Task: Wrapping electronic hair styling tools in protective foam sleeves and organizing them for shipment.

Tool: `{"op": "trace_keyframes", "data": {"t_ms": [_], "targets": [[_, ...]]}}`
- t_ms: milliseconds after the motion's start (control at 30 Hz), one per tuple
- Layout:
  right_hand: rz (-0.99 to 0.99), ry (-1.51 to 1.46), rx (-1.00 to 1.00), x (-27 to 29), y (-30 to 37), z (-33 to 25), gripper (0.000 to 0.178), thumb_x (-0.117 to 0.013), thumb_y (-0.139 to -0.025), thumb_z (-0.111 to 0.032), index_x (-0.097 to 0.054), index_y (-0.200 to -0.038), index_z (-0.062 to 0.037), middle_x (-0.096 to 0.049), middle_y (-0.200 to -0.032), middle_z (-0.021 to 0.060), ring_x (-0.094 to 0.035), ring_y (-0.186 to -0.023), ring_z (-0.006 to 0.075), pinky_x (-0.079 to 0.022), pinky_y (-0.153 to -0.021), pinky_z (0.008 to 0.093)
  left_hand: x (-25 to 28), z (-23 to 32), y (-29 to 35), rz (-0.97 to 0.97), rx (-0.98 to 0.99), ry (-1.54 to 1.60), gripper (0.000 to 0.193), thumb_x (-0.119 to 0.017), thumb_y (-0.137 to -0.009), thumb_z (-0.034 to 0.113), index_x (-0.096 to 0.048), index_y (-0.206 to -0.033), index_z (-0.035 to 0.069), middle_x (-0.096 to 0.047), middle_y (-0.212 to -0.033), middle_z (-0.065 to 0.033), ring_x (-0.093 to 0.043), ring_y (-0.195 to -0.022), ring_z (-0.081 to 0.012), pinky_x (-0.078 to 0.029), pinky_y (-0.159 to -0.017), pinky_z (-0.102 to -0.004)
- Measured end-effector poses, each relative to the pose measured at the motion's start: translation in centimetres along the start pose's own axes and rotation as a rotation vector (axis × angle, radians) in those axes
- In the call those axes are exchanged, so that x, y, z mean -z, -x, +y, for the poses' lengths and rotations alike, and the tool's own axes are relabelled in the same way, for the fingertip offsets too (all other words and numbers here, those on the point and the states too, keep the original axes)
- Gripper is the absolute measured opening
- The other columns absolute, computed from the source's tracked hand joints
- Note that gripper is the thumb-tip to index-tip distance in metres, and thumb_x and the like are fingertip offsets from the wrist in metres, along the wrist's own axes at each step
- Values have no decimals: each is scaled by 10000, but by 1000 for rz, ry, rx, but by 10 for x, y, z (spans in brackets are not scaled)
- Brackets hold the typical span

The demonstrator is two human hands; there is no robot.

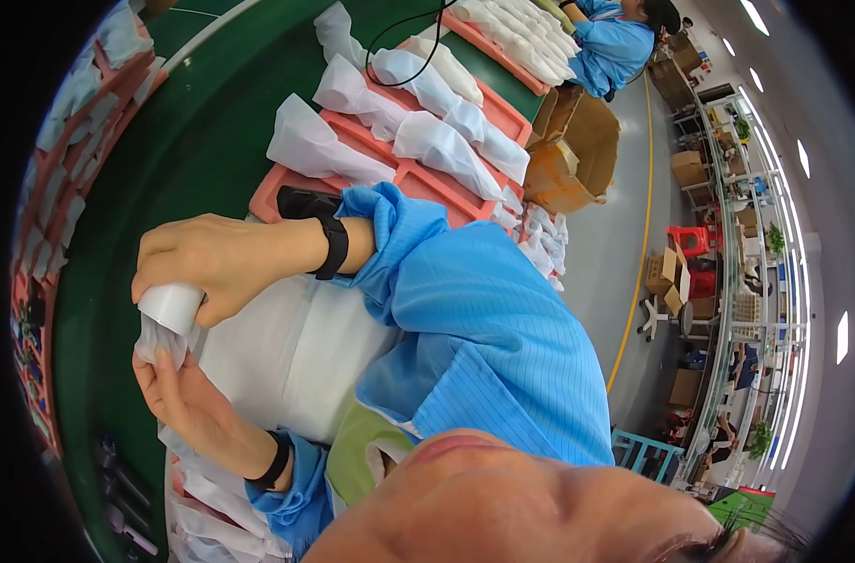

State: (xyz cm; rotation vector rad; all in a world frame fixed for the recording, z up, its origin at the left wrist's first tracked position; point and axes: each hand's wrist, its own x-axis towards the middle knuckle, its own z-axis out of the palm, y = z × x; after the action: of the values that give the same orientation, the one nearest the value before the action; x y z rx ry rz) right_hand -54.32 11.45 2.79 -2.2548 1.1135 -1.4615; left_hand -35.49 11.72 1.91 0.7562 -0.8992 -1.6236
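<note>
My right hand [207, 263], the upper one in the picture, is closed round a smooth white rounded piece [172, 305], back of the hand showing. Thin translucent white wrapping [163, 340] hangs at its lower end. My left hand [188, 399], just below, pinches that wrapping between thumb and fingers. What lies inside the wrapping is hidden. Both wrists wear black bands, and blue sleeves cover the forearms. A white, sheet-like bundle [296, 347] rests between my arms and body.
Coral trays [413, 188] hold several long shapes in white wrapping [319, 145]. A black cable [371, 70] loops over them. An open cardboard box [577, 155] stands beside. Green surface [99, 328] lies beyond my hands, with dark tools [122, 469] on it. A co-worker [615, 42] is at the far top.
</note>
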Motion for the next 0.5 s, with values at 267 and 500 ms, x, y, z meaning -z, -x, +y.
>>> {"op": "trace_keyframes", "data": {"t_ms": [267, 500], "targets": [[32, -27, 23, 7, 2, -3, 504, -716, -575, -51, -617, -1067, -102, -574, -975, 77, -578, -936, 291, -507, -694, 386, 5, -7, -8, 77, 22, -8, 328, -613, -925, 138, -545, -1189, -44, -574, -1176, -138, -552, -1106, -213, -441, -941, -333], [13, -121, 107, -10, -4, 7, 531, -750, -617, -58, -627, -1131, -107, -602, -1027, 100, -589, -979, 299, -517, -759, 383, -9, -5, 13, 69, -242, -195, 278, -569, -958, 146, -563, -1159, -46, -582, -1148, -137, -561, -1093, -203, -453, -939, -332]]}}
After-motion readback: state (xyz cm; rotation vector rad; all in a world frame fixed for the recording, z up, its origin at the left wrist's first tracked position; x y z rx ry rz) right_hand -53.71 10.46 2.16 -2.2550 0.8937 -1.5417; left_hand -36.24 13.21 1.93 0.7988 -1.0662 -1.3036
